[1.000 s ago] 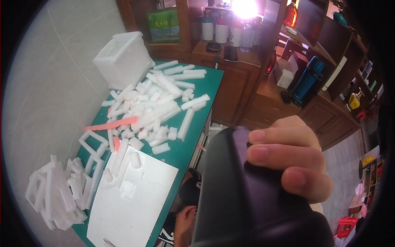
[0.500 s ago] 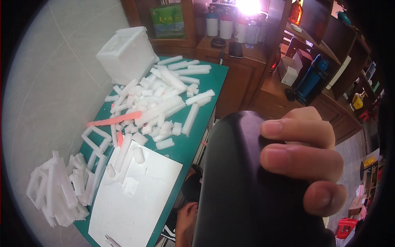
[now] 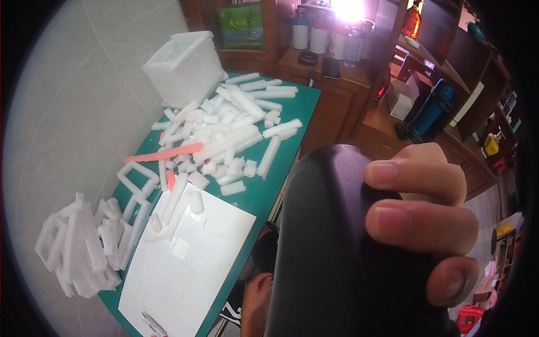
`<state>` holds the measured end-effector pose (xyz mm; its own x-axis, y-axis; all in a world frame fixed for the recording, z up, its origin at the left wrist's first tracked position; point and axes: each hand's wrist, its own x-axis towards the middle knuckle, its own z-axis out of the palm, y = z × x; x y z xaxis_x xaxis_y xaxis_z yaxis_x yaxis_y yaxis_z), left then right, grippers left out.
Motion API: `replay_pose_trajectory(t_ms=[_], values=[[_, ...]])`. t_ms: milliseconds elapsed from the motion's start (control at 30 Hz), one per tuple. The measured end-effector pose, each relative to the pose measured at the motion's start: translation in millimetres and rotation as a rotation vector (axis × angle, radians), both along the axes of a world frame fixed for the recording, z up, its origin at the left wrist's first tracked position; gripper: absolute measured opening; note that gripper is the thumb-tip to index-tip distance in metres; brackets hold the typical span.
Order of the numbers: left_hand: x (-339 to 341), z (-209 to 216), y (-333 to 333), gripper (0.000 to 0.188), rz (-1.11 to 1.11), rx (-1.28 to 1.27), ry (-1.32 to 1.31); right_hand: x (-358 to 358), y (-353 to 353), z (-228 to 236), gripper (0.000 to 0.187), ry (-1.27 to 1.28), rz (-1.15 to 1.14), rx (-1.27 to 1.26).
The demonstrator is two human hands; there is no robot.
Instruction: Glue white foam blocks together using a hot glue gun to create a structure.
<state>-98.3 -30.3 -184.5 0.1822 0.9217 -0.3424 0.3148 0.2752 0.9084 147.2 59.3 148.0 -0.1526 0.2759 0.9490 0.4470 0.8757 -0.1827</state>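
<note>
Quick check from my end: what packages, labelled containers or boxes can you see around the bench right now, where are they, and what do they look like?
Green printed bag: cabinet shelf behind the green table, flat, rectangular.
White foam box: table's far corner, blocky, plain.
White labelled bottles: cabinet top, cylindrical, dark caps.
Small white carton: right of the cabinet, open.
Blue flask: beside the carton, tall, dark cap.

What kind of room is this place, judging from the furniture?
Probably a room in a home used for craft work: dark wooden cabinets with bottles, and a green table covered with white foam pieces.
</note>
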Motion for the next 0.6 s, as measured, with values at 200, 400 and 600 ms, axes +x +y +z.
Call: replay_pose_trajectory(t_ms=[200,400,600], values=[[-5,3,-4,0.019,0.011,0.057,0.011,-12,-10,2,0.038,0.001,0.031,-0.050],[-4,11,-8,0.019,0.045,0.014,-0.001,-24,-14,4,0.035,0.051,0.030,-0.074],[-4,6,-13,0.020,0.084,0.027,-0.018,-34,-8,-3,0.034,0.061,-0.029,-0.054]])
